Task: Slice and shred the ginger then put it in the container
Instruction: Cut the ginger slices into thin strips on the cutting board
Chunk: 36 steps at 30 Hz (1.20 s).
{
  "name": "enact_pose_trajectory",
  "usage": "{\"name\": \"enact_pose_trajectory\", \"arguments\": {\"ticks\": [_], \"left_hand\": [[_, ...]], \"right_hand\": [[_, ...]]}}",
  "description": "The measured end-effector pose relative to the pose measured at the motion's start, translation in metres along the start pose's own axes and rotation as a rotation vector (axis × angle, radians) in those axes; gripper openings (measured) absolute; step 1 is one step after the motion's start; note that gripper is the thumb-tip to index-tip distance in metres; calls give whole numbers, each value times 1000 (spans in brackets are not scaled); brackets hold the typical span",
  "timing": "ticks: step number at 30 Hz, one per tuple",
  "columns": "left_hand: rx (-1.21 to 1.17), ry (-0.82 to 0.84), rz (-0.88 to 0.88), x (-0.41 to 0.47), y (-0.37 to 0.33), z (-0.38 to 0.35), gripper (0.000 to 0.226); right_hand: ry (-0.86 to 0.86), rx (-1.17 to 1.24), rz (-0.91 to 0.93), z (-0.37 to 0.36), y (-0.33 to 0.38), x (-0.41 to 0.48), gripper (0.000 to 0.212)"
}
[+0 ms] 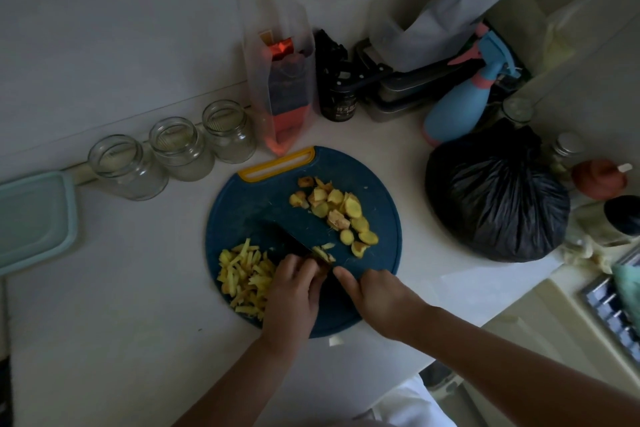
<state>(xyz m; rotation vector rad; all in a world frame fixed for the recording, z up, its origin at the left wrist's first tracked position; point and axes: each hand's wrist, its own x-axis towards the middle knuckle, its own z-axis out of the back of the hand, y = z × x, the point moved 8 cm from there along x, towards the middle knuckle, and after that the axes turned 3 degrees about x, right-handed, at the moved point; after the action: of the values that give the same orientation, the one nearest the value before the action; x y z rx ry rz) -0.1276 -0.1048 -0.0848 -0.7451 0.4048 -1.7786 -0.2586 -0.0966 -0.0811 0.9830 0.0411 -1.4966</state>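
On the round blue cutting board [377,184] the left hand [294,288] curls its fingertips down onto a small stack of ginger [323,253], pinning it right against the dark blade of the knife [291,236]. The right hand [377,295] is wrapped round the knife's handle, forefinger stretched forward towards the blade. A heap of ginger shreds [246,274] lies just left of the left hand, partly under its wrist. The uncut ginger slices [336,211] lie in a loose line on the far right of the board, apart from both hands.

On the counter [138,288], three open glass jars [173,149] stand in a row against the wall. A pale green container [34,218] with its lid on sits at the left edge. Beyond the board a clear plastic tub [280,80] holds red and orange packets.
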Motion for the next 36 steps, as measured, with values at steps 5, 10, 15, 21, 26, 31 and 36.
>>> {"name": "enact_pose_trajectory", "arguments": {"ticks": [5, 10, 15, 21, 26, 31, 36], "left_hand": [[15, 4, -14, 2, -2, 0, 13], [32, 6, -6, 1, -4, 1, 18], [-11, -16, -5, 1, -5, 2, 17], [-27, -31, -4, 1, -7, 7, 15], [2, -54, -7, 1, -8, 8, 17], [14, -58, -19, 0, -9, 9, 17], [24, -72, -43, -1, -12, 11, 17]], "right_hand": [[-44, 8, -30, 0, 1, -2, 63], [-118, 191, -47, -2, 6, -11, 44], [-165, 328, -160, 2, -9, -14, 52], [-152, 322, -109, 10, -17, -25, 71], [-162, 147, 1, 5, -14, -39, 63], [-178, 115, 21, 6, -15, -37, 64], [-186, 40, 79, 4, -16, -35, 75]]}}
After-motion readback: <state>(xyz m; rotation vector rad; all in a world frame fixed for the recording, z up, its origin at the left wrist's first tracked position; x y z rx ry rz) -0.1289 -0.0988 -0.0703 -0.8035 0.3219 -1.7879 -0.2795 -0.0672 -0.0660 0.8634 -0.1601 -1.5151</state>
